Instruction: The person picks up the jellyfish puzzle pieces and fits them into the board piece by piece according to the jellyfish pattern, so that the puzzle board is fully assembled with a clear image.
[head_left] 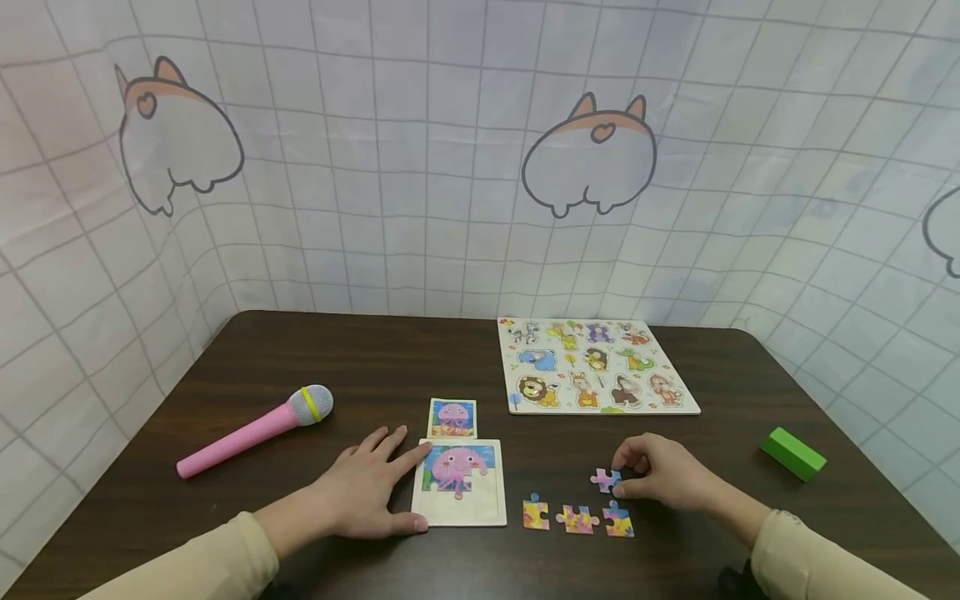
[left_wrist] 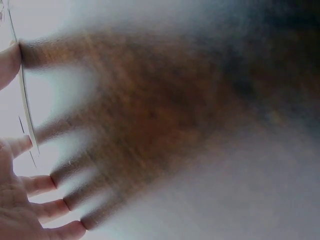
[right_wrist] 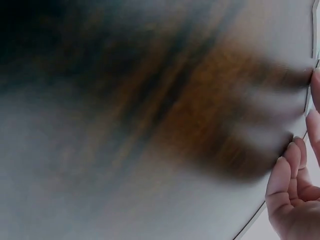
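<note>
Beige sleeves [head_left: 202, 562] enter at the lower left and lower right of the head view. We locate the left hand [head_left: 367, 490] left of bottom centre: fingers spread, palm down, index fingertip and thumb tip touching the left edge of the puzzle tray [head_left: 489, 510]. The tray lies flat at lower centre; its upper part carries a partial picture of a pink sea creature [head_left: 457, 464], and its cream base shows along the bottom and at the lower right.

To the tray's right, we count three loose pieces in a row: a mostly yellow piece [head_left: 536, 514], a pink and yellow piece [head_left: 577, 520] and a blue and yellow piece [head_left: 619, 522], each apart from the next. Just above the rightmost, the right hand [head_left: 666, 473] pinches a pink and blue piece [head_left: 601, 481] between thumb and index finger, the other fingers curled.

At right, we note a green block [head_left: 793, 454]; at left, a pink microphone [head_left: 255, 435] lying diagonally. Against the tray's top edge sits a small picture card [head_left: 452, 417] with a matching creature. Farther back, right of centre, an animal board [head_left: 662, 365] rests on the dark tabletop [head_left: 360, 350]. Behind it hangs white gridded cloth [head_left: 450, 208] printed with cartoon animals.
</note>
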